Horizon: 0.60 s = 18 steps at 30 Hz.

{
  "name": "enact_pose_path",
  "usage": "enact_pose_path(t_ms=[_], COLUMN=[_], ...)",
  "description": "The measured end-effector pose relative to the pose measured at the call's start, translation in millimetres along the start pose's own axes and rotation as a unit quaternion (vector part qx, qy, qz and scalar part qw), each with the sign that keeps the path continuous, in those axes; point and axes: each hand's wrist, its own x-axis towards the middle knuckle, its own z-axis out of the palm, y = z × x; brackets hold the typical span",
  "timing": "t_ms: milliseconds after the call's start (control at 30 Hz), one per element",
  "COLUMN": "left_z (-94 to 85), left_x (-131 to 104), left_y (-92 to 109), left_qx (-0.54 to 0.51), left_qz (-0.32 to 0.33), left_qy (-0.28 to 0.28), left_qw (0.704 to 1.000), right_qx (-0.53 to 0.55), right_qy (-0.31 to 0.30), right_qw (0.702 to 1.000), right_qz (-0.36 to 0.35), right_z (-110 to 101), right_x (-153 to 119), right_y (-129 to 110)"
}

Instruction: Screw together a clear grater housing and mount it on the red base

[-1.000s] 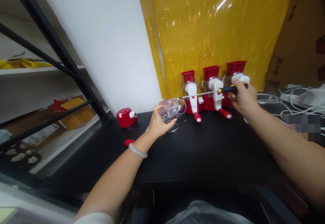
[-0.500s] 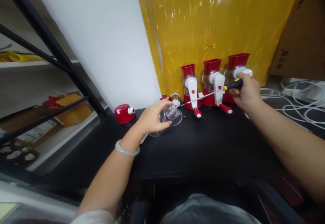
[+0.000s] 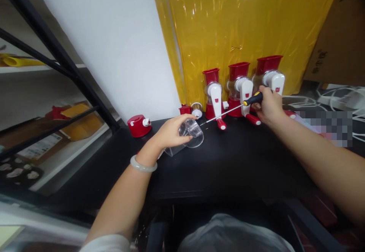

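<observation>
Left hand (image 3: pixel 174 131): grip wrapped around clear plastic housing (image 3: pixel 196 134), over the worktop (image 3: pixel 219 172) | Right hand (image 3: pixel 269 102): grip clasped screwdriver (image 3: pixel 253 98) | Change: screwdriver had gone from near level to slanting down leftward, tip just beside the housing | Meaning: tool and housing apparently remained lined up

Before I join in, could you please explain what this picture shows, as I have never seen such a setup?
There is no machine at work here: these are a person's own bare hands, seen from a camera worn on the head, looking forward and down. The left hand holds a clear plastic part. The right hand grips a screwdriver, its tip near that part. On the black table, three hand-cranked grinders stand before a yellow sheet. Farther left are a small drum and a red base.
</observation>
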Motion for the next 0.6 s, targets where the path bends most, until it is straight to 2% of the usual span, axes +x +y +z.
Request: enact_pose_path(t_ms=[200,600], left_z=[1.6,6.0], left_x=[0.1,0.4], left_y=[-8.4,-6.6], left_qx=[-0.036,-0.032], left_qz=[0.000,0.003], left_qy=[0.007,0.008], left_qw=[0.999,0.999], right_qx=[0.002,-0.004], right_qy=[0.003,-0.002], right_qw=[1.000,1.000], right_qz=[0.016,0.011], right_z=[0.1,-0.3], right_x=[-1.7,-1.0], right_y=[0.6,3.7])
